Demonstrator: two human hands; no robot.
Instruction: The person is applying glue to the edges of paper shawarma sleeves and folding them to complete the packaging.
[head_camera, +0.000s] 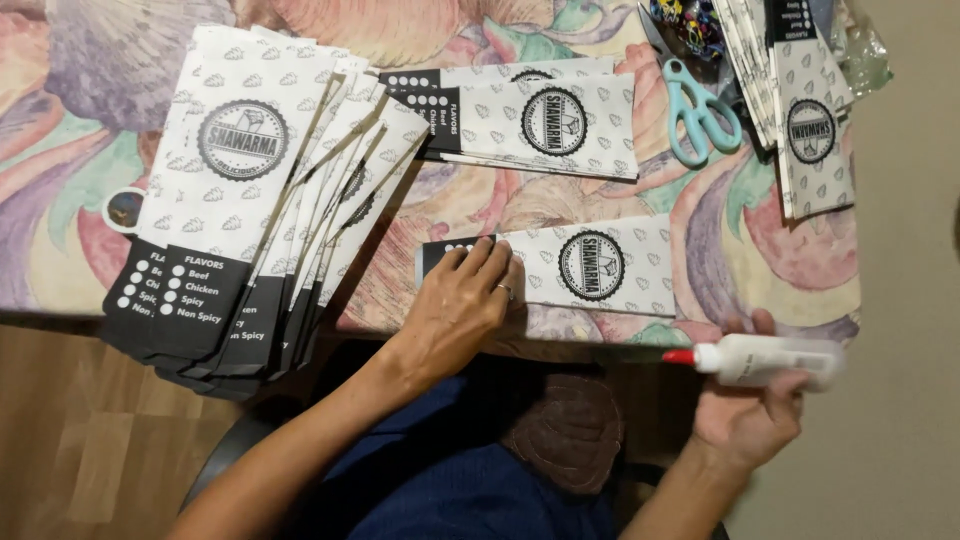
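Your left hand (462, 300) is pressing flat, fingers spread, on the paper bag's (590, 267) dark end (long axis running rightward). Your right hand (750, 415) is gripping the glue bottle (765, 360), just off the worktop (760, 250) edge.

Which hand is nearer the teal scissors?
Right. The right hand holds a white glue bottle at the table edge, below the teal scissors and slightly to their right. The left hand presses a printed paper bag farther off, down-left of them.
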